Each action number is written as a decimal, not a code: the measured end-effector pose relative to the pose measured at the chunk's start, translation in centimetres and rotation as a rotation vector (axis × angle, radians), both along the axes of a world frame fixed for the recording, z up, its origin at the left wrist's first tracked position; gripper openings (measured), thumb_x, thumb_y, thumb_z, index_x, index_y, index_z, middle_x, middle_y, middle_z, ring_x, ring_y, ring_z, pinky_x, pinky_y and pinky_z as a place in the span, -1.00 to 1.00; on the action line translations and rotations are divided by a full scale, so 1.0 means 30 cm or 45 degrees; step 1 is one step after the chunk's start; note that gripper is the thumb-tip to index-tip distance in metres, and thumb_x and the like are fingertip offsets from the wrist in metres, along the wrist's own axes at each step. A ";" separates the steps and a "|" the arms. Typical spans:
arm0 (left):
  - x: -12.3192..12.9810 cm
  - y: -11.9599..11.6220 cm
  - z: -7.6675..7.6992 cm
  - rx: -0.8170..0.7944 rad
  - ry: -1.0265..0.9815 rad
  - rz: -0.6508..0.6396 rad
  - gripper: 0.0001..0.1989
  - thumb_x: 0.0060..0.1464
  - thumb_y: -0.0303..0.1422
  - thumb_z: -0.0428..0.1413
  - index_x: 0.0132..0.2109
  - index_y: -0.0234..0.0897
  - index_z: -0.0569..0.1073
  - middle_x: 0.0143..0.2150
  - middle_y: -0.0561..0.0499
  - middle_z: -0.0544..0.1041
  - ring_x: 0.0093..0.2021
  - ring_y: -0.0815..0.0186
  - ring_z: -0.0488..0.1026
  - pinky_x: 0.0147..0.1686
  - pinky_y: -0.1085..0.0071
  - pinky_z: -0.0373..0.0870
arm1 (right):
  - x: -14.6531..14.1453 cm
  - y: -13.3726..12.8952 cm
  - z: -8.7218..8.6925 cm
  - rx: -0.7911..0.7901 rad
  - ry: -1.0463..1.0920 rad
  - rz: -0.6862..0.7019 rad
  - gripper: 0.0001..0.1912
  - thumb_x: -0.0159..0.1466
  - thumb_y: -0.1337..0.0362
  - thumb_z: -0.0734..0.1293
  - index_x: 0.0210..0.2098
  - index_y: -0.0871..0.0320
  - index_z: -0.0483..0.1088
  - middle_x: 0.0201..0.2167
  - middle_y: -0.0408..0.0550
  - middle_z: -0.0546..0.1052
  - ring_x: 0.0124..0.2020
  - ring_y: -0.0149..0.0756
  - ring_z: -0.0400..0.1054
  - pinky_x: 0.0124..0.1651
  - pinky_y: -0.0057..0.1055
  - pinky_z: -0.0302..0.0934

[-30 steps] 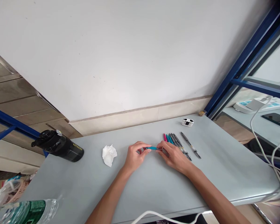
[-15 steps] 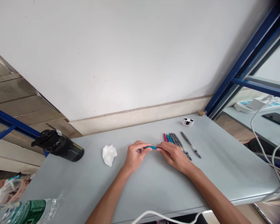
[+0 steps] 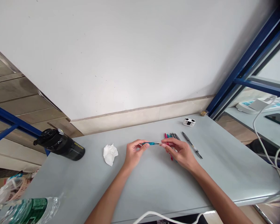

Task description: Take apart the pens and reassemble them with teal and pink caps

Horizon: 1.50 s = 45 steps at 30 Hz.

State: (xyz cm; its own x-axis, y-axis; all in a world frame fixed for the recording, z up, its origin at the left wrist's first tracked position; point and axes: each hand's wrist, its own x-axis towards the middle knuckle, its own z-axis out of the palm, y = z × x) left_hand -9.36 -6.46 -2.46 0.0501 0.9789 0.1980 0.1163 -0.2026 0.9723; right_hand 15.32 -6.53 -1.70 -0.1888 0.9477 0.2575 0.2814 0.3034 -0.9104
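My left hand [image 3: 133, 154] pinches the blue barrel part [image 3: 145, 143] of a pen between thumb and fingers, just above the table. From its right end a thin, darker length of the pen [image 3: 156, 143] runs across to my right hand [image 3: 179, 151]. The right fingertips are closed on that end, where a reddish section [image 3: 168, 143] shows between them. Behind and under my right hand lies a row of pens [image 3: 173, 136], pink, blue and grey, partly covered by it. A single grey pen [image 3: 191, 145] lies apart to the right.
Crumpled white tissue [image 3: 110, 154] lies left of my hands, with a black bottle [image 3: 60, 144] on its side farther left. A small white device [image 3: 189, 122] sits at the back right. A clear plastic bottle [image 3: 35, 210] is near left; a white cable [image 3: 151, 213] crosses the front edge.
My hands have drawn apart, the right one moving right and slightly up. A thin section of the pen now shows between the blue barrel part and my right fingertips.
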 end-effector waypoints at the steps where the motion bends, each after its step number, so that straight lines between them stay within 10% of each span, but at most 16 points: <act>1: -0.002 0.001 0.000 -0.010 -0.005 -0.007 -0.78 0.24 -0.14 0.37 -0.11 -0.16 0.77 -0.20 -0.05 0.70 -0.25 0.24 0.53 -0.19 0.34 0.43 | 0.002 -0.001 0.003 -0.038 0.030 -0.009 -0.61 0.43 -0.12 0.42 -0.08 0.07 0.62 -0.34 -0.01 0.62 -0.44 -0.23 0.39 -0.43 -0.32 0.34; 9: 0.002 -0.011 0.011 0.220 0.110 -0.076 -0.84 0.29 -0.22 0.34 -0.06 -0.10 0.78 -0.21 -0.07 0.70 -0.16 0.17 0.56 -0.12 0.27 0.47 | 0.002 0.000 0.015 -0.294 0.261 0.011 -0.52 0.38 -0.22 0.44 -0.32 0.08 0.50 -0.59 -0.19 0.32 -0.57 -0.33 0.15 -0.55 -0.37 0.23; 25: -0.003 0.011 0.004 0.036 -0.081 0.281 -0.63 0.36 0.00 0.21 -0.11 -0.22 0.65 -0.14 -0.08 0.67 -0.06 0.15 0.59 0.05 0.27 0.47 | 0.055 0.078 0.020 -0.345 1.227 -0.223 -0.66 0.30 -0.10 0.57 -0.29 0.03 0.61 -0.04 -0.02 0.68 0.07 -0.19 0.55 0.03 -0.39 0.53; 45: -0.005 0.014 0.000 0.004 -0.114 0.280 -0.61 0.34 0.03 0.23 -0.15 -0.22 0.64 -0.16 -0.08 0.66 -0.09 0.17 0.59 0.04 0.27 0.47 | 0.028 0.067 0.008 -0.239 1.023 -0.208 -0.57 0.32 -0.21 0.51 -0.22 0.01 0.50 -0.33 -0.04 0.65 -0.19 -0.08 0.60 -0.13 -0.14 0.56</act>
